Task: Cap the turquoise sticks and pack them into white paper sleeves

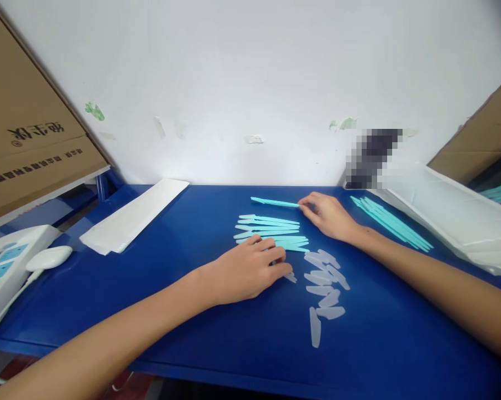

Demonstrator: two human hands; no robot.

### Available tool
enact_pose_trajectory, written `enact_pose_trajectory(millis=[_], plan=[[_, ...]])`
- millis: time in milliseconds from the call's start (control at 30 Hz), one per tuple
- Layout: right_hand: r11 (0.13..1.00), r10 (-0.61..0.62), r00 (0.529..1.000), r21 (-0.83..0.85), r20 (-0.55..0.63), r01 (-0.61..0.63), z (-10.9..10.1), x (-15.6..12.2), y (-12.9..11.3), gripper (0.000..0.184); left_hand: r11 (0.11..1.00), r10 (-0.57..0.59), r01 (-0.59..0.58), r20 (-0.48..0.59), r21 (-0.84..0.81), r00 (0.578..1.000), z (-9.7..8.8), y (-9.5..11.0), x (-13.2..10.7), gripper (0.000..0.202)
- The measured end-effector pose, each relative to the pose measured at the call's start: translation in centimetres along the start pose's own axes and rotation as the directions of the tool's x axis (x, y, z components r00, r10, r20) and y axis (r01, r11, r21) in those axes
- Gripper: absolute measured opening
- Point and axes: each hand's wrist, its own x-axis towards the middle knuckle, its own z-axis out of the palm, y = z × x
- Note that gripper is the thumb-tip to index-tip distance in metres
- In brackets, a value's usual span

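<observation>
My right hand [327, 214] pinches the right end of a slim turquoise eyebrow razor [275, 202] near the back of the blue table. In front of it, several more turquoise eyebrow razors [271, 228] lie side by side, their narrow handles pointing right. My left hand [252, 266] is curled palm down at the near edge of this row and hides part of it. Clear blade caps [291, 276] stick out under its closed fingertips. Several loose translucent blade caps [327, 282] are scattered on the table to the right of my left hand.
Another bunch of turquoise razors [392, 223] lies right of my right hand, beside a white plastic-lined tray [454, 216]. A flat white packet [138, 214] is at the back left. A power strip [17, 266] with a white plug and cable occupies the left edge. Cardboard boxes [34, 111] flank the table.
</observation>
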Motion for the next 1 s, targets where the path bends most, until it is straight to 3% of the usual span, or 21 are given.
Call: enact_pose_trajectory(millis=[267,433,567,667,733,767,833,900,933,1000], plan=[[1.0,-0.006,1.0,-0.015,0.01,0.006,-0.1,0.0,0.0,0.021,0.97,0.075,-0.061,-0.049,0.235,0.996,0.0,0.1,0.1,0.019],[1.0,0.012,1.0,-0.017,-0.004,-0.012,0.0,-0.1,-0.2,0.021,0.955,0.097,-0.071,-0.079,0.288,0.992,0.3,-0.1,0.1,0.024],[0.999,0.033,0.999,0.006,-0.03,-0.033,0.0,-0.1,-0.3,0.024,0.987,0.049,-0.033,-0.1,0.16,0.994,0.3,-0.9,-0.2,0.024],[0.995,0.053,0.997,0.081,-0.051,-0.049,-0.4,-0.2,-0.7,0.023,0.992,-0.104,0.094,-0.138,-0.082,0.985,0.0,-2.3,-0.6,0.026],[0.991,0.07,0.994,0.124,-0.08,-0.06,-0.8,-0.2,-1.1,0.022,0.944,-0.271,0.215,-0.215,-0.251,0.938,-0.1,-3.5,-1.1,0.025],[0.989,0.08,0.992,0.135,-0.098,-0.066,-1.0,-0.3,-1.3,0.022,0.902,-0.373,0.283,-0.257,-0.326,0.891,0.0,-4.2,-1.3,0.024],[0.987,0.095,0.987,0.143,-0.132,-0.076,-1.3,-0.4,-1.6,0.023,0.785,-0.581,0.419,-0.305,-0.457,0.755,0.4,-5.6,-1.8,0.024],[0.988,0.088,0.984,0.14,-0.154,-0.067,-1.4,-0.5,-1.8,0.024,0.651,-0.733,0.517,-0.286,-0.555,0.617,0.9,-6.8,-2.3,0.026],[0.989,0.074,0.985,0.138,-0.158,-0.052,-1.4,-0.6,-1.8,0.025,0.594,-0.78,0.543,-0.259,-0.593,0.57,1.1,-7.3,-2.5,0.027],[0.992,0.032,0.988,0.129,-0.151,-0.013,-1.3,-0.8,-1.8,0.026,0.517,-0.828,0.558,-0.214,-0.65,0.518,1.6,-8.1,-2.9,0.03]])
